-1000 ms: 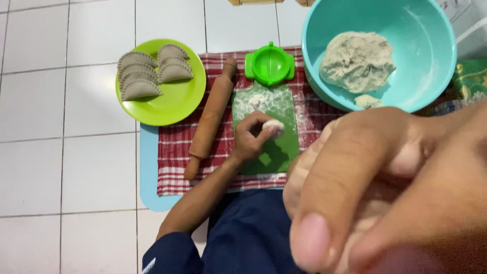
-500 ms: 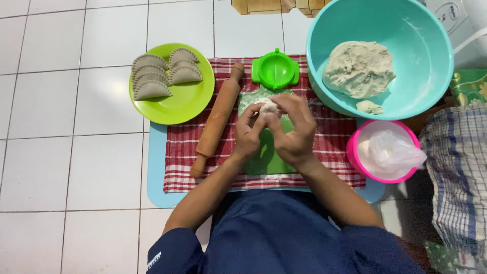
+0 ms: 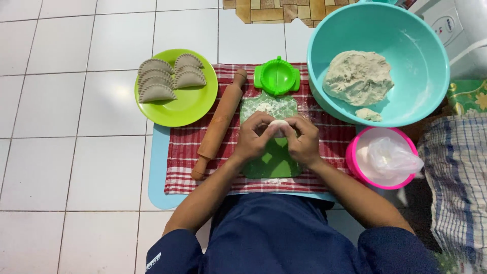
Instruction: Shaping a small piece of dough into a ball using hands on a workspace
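Home kitchen floor — white tiles [image 3: 76, 152], dough bowl [image 3: 324, 45], rolling pin [image 3: 219, 124]

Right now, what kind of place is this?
Probably a home kitchen floor: white floor tiles, a rolling pin, a teal bowl of dough, and shaped dumplings on a plate.

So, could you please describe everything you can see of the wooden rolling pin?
The rolling pin is plain brown wood, a smooth thick barrel with a knobbed handle at each end. It lies flat and slanted on the red checked cloth, between the green plate and the green board. Neither hand touches it; the left hand is nearest.
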